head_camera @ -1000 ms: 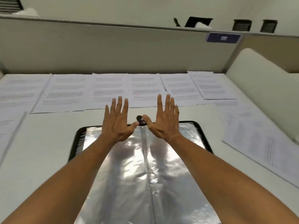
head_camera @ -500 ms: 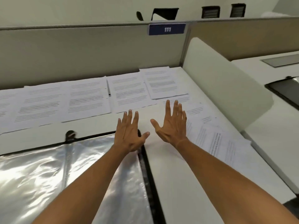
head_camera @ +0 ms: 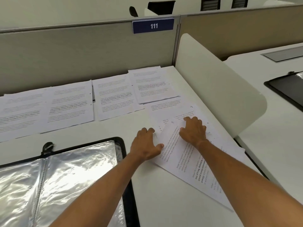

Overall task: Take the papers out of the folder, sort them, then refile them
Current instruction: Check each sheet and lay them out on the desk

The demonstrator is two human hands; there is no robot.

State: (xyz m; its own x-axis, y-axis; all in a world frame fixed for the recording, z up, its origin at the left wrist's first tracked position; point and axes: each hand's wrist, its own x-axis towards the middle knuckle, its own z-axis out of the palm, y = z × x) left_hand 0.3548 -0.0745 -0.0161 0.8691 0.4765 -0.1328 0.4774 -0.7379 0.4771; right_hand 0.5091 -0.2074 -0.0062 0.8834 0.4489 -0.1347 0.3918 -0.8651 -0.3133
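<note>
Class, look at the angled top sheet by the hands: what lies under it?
Under the top sheet lie more printed sheets, their corners showing beyond it. How many are stacked beneath cannot be seen, nor the desk under them.

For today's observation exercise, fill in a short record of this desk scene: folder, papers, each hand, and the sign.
folder: open folder with clear sleeves, lying flat on the desk
sorted papers: row of sheets along the partition
loose pile: skewed sheets right of the folder
left hand: at the pile's left edge
right hand: pressing on the pile
sign: reads 111
</note>
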